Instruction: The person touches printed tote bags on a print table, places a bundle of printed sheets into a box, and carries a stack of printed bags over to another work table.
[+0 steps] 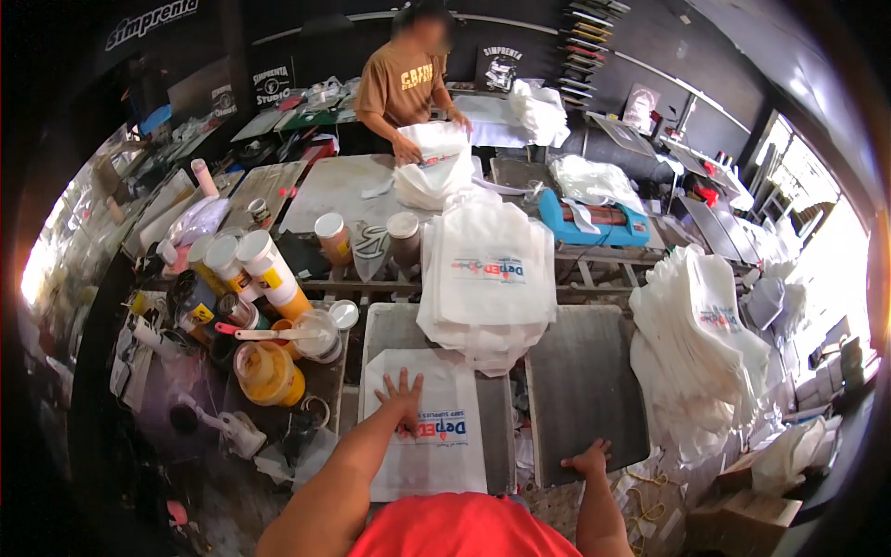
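Note:
My left hand (402,401) lies with fingers spread on a white printed bag (418,473), which is flat on the left dark board (497,427). Blue and red lettering shows on the bag, partly covered by my hand. Over at the right board (589,371), my right hand (588,457) rests near its front edge, fingers stretched out and holding nothing. A tall pile of similar printed white bags (487,241) stands just beyond both boards. Another heap of bags (705,343) droops to the right of the right board.
Several ink tubs, including a yellow one (269,374), crowd the left side, with a pink-handled spatula (269,332) across them. Beyond stand a blue machine (594,223) and a co-worker (404,79) handling more white bags (434,167). A cardboard box (747,520) sits at lower right.

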The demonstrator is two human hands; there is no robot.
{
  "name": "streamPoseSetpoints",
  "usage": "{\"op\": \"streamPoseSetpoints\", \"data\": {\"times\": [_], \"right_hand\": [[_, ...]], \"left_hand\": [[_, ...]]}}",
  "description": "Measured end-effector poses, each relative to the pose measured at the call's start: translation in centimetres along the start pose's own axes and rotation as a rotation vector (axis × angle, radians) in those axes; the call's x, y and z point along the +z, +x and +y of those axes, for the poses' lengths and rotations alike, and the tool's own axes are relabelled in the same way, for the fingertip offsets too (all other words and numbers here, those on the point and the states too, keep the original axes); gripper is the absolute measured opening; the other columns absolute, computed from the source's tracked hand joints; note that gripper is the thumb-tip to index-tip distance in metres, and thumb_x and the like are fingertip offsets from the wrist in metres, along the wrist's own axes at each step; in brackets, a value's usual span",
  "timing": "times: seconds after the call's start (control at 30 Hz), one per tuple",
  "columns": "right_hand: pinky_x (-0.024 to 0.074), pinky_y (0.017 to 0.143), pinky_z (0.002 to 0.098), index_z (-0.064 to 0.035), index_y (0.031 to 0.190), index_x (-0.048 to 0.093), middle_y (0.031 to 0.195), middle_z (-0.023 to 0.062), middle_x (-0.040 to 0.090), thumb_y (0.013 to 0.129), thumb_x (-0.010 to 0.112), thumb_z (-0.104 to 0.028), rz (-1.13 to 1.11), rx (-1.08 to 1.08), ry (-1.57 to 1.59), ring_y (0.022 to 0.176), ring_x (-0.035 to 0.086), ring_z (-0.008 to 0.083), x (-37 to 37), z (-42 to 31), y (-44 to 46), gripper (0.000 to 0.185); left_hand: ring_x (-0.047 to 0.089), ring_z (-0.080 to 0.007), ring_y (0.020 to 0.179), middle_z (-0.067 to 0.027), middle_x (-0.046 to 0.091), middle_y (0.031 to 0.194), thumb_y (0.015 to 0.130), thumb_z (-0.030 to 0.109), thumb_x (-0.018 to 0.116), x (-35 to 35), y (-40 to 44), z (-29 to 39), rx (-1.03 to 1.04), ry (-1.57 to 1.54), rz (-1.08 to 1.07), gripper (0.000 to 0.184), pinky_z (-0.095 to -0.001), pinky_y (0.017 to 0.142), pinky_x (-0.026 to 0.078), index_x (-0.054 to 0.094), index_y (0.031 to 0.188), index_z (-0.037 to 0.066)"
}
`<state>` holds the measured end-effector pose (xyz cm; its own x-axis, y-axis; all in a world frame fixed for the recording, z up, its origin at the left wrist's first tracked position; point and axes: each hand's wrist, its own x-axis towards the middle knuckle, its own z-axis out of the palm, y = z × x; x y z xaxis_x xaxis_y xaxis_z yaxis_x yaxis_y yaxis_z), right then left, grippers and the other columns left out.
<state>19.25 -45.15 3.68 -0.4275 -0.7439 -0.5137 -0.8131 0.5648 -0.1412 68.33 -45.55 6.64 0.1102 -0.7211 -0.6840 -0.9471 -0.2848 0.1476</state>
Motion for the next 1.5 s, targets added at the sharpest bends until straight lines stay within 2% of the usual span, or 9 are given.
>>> {"op": "streamPoseSetpoints", "data": {"times": [0.2, 0.57, 1.2, 1.27, 1.37, 1.5], "right_hand": [[0.029, 0.112, 0.0501, -0.0017, 0.146, 0.01, 0.156, 0.0194, 0.003, 0.043, 0.094, -0.039, 0.003, -0.02, -0.017, 0.141, 0.01, 0.0485, 0.0, 0.0, 0.1, 0.139], [0.0313, 0.111, 0.0514, -0.0014, 0.147, 0.008, 0.156, 0.0204, 0.003, 0.048, 0.093, -0.041, -0.014, 0.001, -0.038, 0.139, 0.015, 0.0496, -0.6, -0.6, -0.7, 0.136], [0.0266, 0.112, 0.0511, -0.0026, 0.148, 0.013, 0.156, 0.0208, 0.007, 0.044, 0.092, -0.047, -0.001, -0.012, -0.072, 0.139, 0.013, 0.0505, -0.2, 0.3, 0.2, 0.138], [0.0258, 0.113, 0.051, -0.002, 0.148, 0.014, 0.155, 0.0217, 0.007, 0.045, 0.091, -0.048, -0.016, -0.015, -0.083, 0.14, 0.012, 0.05, -0.5, 0.0, -0.2, 0.137], [0.0258, 0.113, 0.0506, -0.0011, 0.148, 0.013, 0.155, 0.0226, 0.006, 0.047, 0.091, -0.049, -0.027, -0.029, -0.086, 0.14, 0.011, 0.049, -0.7, 0.0, -0.5, 0.136], [0.0256, 0.113, 0.0501, -0.0001, 0.147, 0.012, 0.155, 0.0231, 0.006, 0.048, 0.091, -0.047, -0.001, -0.044, -0.098, 0.141, 0.01, 0.048, -0.6, 0.0, -0.7, 0.135]], "left_hand": [[-0.022, -0.052, 0.136, -0.0142, -0.031, 0.152, 0.046, 0.034, 0.094, -0.4, -0.4, 0.3, -0.017, -0.007, -0.005, 0.151, -0.0743, 0.103, 0.003, -0.016, 0.149, 0.027], [-0.021, -0.0522, 0.137, -0.0148, -0.031, 0.152, 0.048, 0.035, 0.093, -0.6, -0.7, 0.6, -0.023, 0.005, -0.005, 0.15, -0.0747, 0.103, 0.005, -0.017, 0.149, 0.026], [-0.019, -0.054, 0.136, -0.0175, -0.028, 0.153, 0.045, 0.035, 0.093, -0.2, -0.3, 0.5, -0.008, 0.017, 0.001, 0.15, -0.0741, 0.104, 0.005, -0.014, 0.15, 0.024], [-0.021, -0.0549, 0.135, -0.0183, -0.029, 0.152, 0.042, 0.043, 0.093, 0.2, 0.2, 0.2, 0.002, 0.032, 0.009, 0.156, -0.0763, 0.101, 0.005, -0.018, 0.149, 0.023], [-0.022, -0.054, 0.135, -0.0179, -0.029, 0.152, 0.041, 0.043, 0.094, 0.2, 0.5, 0.1, 0.004, 0.027, -0.007, 0.157, -0.0762, 0.102, 0.005, -0.019, 0.149, 0.023], [-0.022, -0.0548, 0.135, -0.0175, -0.029, 0.152, 0.045, 0.037, 0.093, 0.2, 0.2, 0.4, -0.004, 0.023, -0.005, 0.151, -0.0757, 0.102, 0.004, -0.016, 0.15, 0.024]]}}
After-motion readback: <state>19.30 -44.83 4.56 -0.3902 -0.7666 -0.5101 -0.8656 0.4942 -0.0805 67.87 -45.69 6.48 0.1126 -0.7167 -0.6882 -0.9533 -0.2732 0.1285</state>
